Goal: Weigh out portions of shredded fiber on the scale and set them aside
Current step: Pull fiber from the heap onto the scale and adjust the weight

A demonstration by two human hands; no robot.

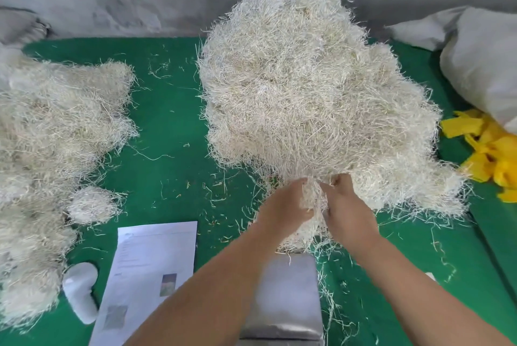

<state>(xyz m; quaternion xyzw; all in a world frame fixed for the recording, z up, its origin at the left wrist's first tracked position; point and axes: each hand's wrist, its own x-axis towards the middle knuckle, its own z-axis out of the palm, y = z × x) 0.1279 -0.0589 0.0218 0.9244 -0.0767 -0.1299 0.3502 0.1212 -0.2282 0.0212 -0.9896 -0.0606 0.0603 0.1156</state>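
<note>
Both hands, left hand (285, 203) and right hand (345, 200), close their grip on a tuft of fiber (313, 200) above the scale (285, 295), beside the big pile (302, 88)

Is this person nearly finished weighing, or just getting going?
Partway, seemingly. Weighed-looking clumps lie on the left of the green table. The left hand and right hand are pulling a tuft above the scale. The big pile remains.
</note>
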